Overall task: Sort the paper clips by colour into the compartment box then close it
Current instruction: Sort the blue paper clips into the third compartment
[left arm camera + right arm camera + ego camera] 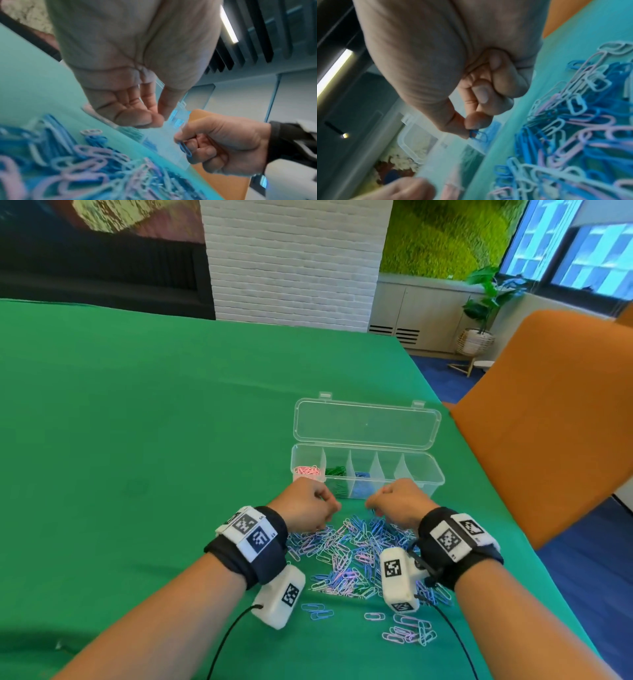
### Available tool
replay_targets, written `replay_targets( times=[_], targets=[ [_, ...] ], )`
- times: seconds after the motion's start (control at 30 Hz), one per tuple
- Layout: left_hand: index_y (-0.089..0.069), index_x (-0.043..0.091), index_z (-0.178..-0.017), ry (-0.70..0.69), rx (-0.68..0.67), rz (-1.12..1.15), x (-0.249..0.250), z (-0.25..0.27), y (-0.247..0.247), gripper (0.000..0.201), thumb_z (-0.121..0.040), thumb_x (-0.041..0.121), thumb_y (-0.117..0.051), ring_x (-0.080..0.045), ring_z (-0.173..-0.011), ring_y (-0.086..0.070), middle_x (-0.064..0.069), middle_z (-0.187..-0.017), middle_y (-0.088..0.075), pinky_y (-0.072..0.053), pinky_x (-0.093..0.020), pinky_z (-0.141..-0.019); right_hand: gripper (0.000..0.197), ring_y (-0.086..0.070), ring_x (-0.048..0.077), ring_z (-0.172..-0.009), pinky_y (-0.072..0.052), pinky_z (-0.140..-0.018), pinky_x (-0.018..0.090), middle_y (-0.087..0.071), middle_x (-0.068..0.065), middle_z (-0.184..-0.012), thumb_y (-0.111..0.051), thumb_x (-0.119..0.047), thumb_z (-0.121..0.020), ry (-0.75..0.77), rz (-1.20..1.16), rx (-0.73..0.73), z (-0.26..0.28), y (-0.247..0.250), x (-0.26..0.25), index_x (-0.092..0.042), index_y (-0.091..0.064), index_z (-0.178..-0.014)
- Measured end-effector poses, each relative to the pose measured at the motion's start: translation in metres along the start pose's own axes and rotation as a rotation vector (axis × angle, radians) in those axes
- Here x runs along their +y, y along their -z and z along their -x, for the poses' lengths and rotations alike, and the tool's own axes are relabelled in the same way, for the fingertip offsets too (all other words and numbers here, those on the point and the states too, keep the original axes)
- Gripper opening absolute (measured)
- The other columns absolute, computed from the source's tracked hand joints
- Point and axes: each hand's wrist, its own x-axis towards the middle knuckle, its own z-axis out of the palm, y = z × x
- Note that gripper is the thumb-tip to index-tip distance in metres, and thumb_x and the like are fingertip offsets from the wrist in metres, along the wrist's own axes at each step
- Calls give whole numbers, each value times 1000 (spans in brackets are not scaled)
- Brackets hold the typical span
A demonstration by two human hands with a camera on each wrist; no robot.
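Both hands hover between pile and compartment box (366,470): right hand (399,501) pinches a blue paper clip (477,134); left hand (305,503) is loosely curled, seemingly empty. Linked clips (349,556) could drag along, or blue could drop among the neighbouring green.

A white-painted brick pillar (294,258) stands beyond the far edge of the table with its green cloth (137,412). Left of the pillar runs a dark bench or sofa back (99,275) beneath a mural (113,217). Right of the pillar, a moss-green wall panel (442,234) sits above pale cabinets (414,309) with vent slots. Further right of the pillar — a potted plant (486,302) in a woven basket on a stand, under windows (575,248) bright with daylight. An orange chair back (534,419) rises by the table's right edge — blue carpet (582,570) below.
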Motion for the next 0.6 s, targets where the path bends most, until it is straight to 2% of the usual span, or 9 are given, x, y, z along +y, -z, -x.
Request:
replay_targets(
  times=[0.13,0.2,0.27,0.33,0.37,0.4,0.47,0.5,0.6],
  targets=[
    [-59,2,-100,176,-24,544,13,-4,-18,22,-104,20,-48,-19,-63,-65,-11,-79,-63,-56,-25,-57,19,-37,9,-42,-28,-37,18,-56,0,-61,-71,-19,-84,81,-253,-11,11,3,-11,-12,-67,-68],
    [-58,3,-98,260,-86,794,16,-5,-26,31,-106,28,-41,-21,-67,-66,-14,-83,-65,-57,-27,-58,19,-36,7,-40,-27,-37,18,-58,0,-62,-73,-23,-85,138,-315,-63,14,1,-16,-13,-70,-70],
    [-56,6,-87,319,-112,927,16,-7,-30,35,-106,30,-38,-15,-53,-55,-8,-67,-57,-48,-22,-44,22,-37,6,-41,-31,-37,18,-59,1,-64,-73,-27,-87,164,-270,-27,12,0,-17,-9,-71,-74],
    [-49,12,-74,334,-45,860,16,-11,-30,36,-105,28,-39,-10,-40,-33,1,-52,-40,-27,-18,-35,27,-44,10,-47,-44,-48,21,-59,4,-65,-75,-27,-86,135,-94,69,4,-3,-13,-3,-69,-74],
    [-46,15,-70,321,1,771,16,-12,-30,36,-104,28,-40,-9,-37,-26,4,-48,-34,-20,-17,-35,30,-47,13,-52,-49,-56,26,-58,4,-64,-77,-28,-84,98,22,81,-1,-6,-10,-3,-67,-73],
    [-45,16,-69,307,39,681,17,-12,-29,36,-103,28,-42,-9,-35,-23,6,-46,-31,-17,-16,-36,32,-48,15,-55,-49,-59,29,-55,3,-64,-80,-31,-81,50,134,58,-3,-9,-9,-6,-62,-71],
    [-46,17,-69,283,75,558,17,-14,-26,36,-102,30,-45,-10,-35,-22,6,-46,-30,-16,-15,-37,39,-51,17,-61,-44,-57,29,-50,0,-66,-86,-35,-73,-24,285,-24,-2,-18,-9,-13,-53,-75],
    [-47,16,-70,273,75,531,16,-14,-25,35,-102,31,-45,-10,-35,-22,6,-48,-30,-17,-15,-37,40,-55,18,-67,-45,-58,28,-51,0,-69,-87,-35,-71,-30,328,-46,-2,-21,-11,-13,-54,-80],
    [-48,16,-72,258,57,513,12,-13,-22,34,-102,32,-47,-10,-36,-22,6,-50,-30,-18,-15,-36,35,-63,22,-82,-51,-66,30,-58,2,-79,-82,-26,-78,-8,415,-69,-2,-24,-20,-7,-59,-97]
  ],
)
